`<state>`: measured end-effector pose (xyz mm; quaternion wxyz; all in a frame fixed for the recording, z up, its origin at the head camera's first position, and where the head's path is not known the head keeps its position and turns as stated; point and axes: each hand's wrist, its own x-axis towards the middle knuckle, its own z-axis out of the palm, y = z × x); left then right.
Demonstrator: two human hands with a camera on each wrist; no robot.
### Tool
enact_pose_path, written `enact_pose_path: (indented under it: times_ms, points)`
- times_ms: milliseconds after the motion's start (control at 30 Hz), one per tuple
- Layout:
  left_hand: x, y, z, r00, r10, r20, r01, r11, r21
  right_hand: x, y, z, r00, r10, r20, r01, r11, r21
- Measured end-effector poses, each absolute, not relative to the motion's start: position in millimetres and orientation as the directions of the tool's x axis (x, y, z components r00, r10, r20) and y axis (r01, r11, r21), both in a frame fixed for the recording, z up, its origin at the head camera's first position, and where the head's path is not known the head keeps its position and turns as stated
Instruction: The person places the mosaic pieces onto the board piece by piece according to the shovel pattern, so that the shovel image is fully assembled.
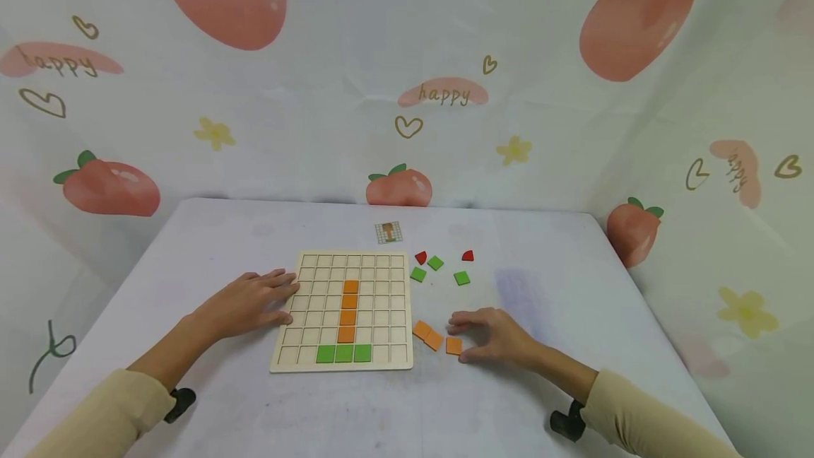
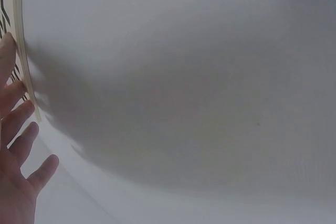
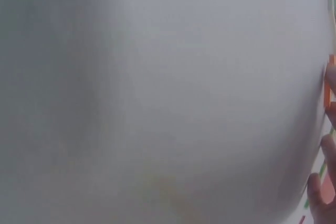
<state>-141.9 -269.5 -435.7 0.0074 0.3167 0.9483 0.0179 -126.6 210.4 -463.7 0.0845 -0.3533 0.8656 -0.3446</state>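
The left grip [image 1: 251, 300] is released: its fingers are extended and spread, with the fingertips resting on the left edge of the gridded board [image 1: 388, 313]. The board lies flat on the tabletop [image 1: 331, 412], between the two grips.

The right grip [image 1: 492, 334] is also released. Its thumb and fingers are parted around the single orange tile [image 1: 453, 346], which lies flat just left of the thumb tip. Contact between thumb and tile cannot be confirmed.

Left of that tile, between the right grip and the board, lie two orange tiles [image 1: 433, 341] that touch each other.

On the board, to the right of the left grip, four orange tiles [image 1: 347, 317] form a column. Below the column, in the row nearest the person, three green tiles [image 1: 343, 353] occupy adjacent cells, the middle one directly under the orange column.

Beyond the right grip and to its left, three loose green tiles [image 1: 461, 278] lie apart on the tabletop. Farther from the grip are two red quarter-round pieces [image 1: 468, 256], well apart from each other. Farthest out, past the board's far edge, is a small picture card [image 1: 388, 232] with a printed grid.

A black wrist device [image 1: 568, 423] is worn behind the right grip, at the cuff of a beige sleeve [image 1: 642, 412].
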Motion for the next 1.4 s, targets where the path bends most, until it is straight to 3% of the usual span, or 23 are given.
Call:
enact_pose_path:
  times_ms: [233, 833, 1200, 1400]
  points:
    - [-140.2, -270.8, -436.2, -0.803, 0.596, -0.006, 0.595, 0.803, 0.036, -123.1, 207.6, -465.5, -0.723, -0.671, 0.164, -0.606, 0.503, -0.616]
    - [-138.5, -272.9, -435.8, -0.800, 0.601, 0.005, 0.600, 0.799, 0.039, -149.0, 187.1, -448.4, -0.752, -0.651, 0.099, -0.548, 0.536, -0.642]
    - [-137.7, -270.7, -434.7, -0.802, 0.597, 0.002, 0.597, 0.801, 0.035, -171.8, 143.3, -436.7, -0.688, -0.696, 0.206, -0.632, 0.436, -0.640]
    - [-138.8, -269.6, -434.6, -0.802, 0.598, 0.002, 0.598, 0.801, 0.028, -180.2, 115.5, -433.9, -0.687, -0.694, 0.213, -0.629, 0.422, -0.653]
